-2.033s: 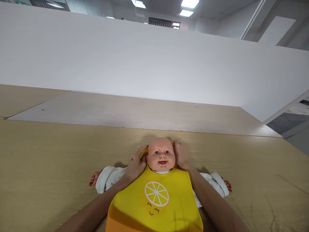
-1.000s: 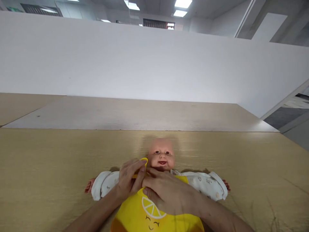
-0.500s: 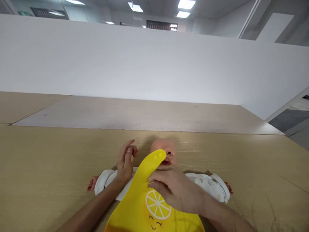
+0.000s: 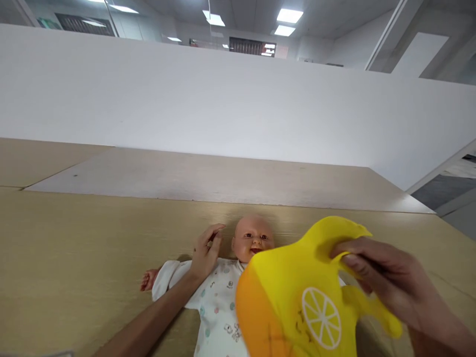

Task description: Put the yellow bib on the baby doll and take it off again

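Fingers of the right hand (image 4: 394,282) pinch one yellow bib (image 4: 297,263) by its neck edge.
Two hands, one bib, one doll (image 4: 223,280): the bib hangs partly over the doll's torso, its long axis slanting, neck end away from the doll, orange pocket (image 4: 256,307) toward its chest. Beside the doll's head, the left hand (image 4: 206,253) is free, fingers loosely bent. Half a second ago the bib hid one doll eye; now both eyes and the patterned shirt (image 4: 217,327) show.

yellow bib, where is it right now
In the head view, the yellow bib is right of centre, pinched in the right hand, partly hiding the doll.
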